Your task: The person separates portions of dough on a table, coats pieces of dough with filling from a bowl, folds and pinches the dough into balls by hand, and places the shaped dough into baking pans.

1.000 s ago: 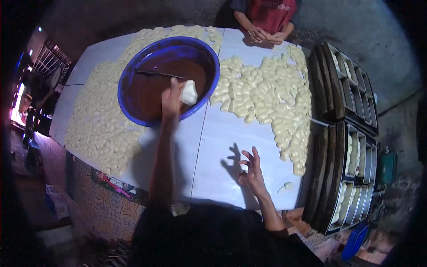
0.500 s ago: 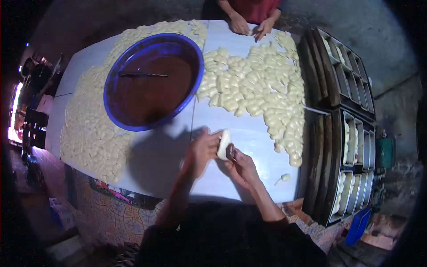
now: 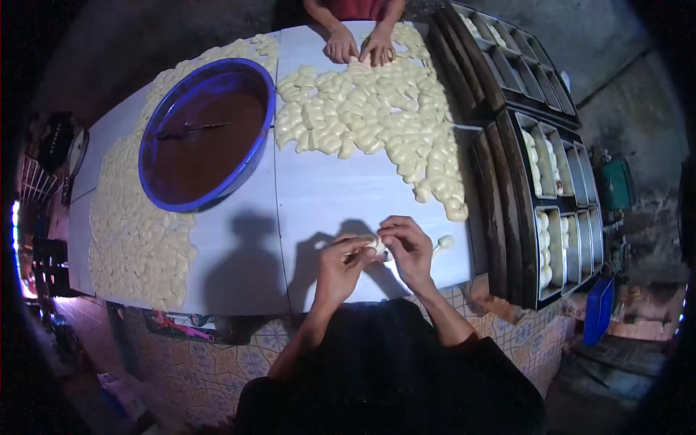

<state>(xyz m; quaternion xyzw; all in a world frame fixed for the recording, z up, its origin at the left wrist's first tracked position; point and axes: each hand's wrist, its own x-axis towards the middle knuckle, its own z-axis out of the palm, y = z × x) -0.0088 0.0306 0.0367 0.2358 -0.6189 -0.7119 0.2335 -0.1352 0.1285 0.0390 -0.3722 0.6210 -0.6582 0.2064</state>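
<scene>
Low over the near part of the white tabletop, my two hands meet around one small piece of pale dough. My left hand holds it from the left, thumb and fingers closed on its side. From the right, the fingertips of my right hand pinch its upper edge. Fingers cover much of the dough, so its full shape is hidden. Just right of my right hand, a small loose dough piece lies on the table. Many similar dough pieces spread across the table beyond my hands.
A blue basin of brown filling with a dark utensil stands left of centre. More dough pieces cover the left side. Stacked metal loaf pans, some holding dough, line the right edge. Another person's hands work at the far edge.
The dough, earlier stretched open with a brown lump at it, is now compact between my fingertips; the brown lump no longer shows. The view has shifted. The other person's hands now press onto dough.
</scene>
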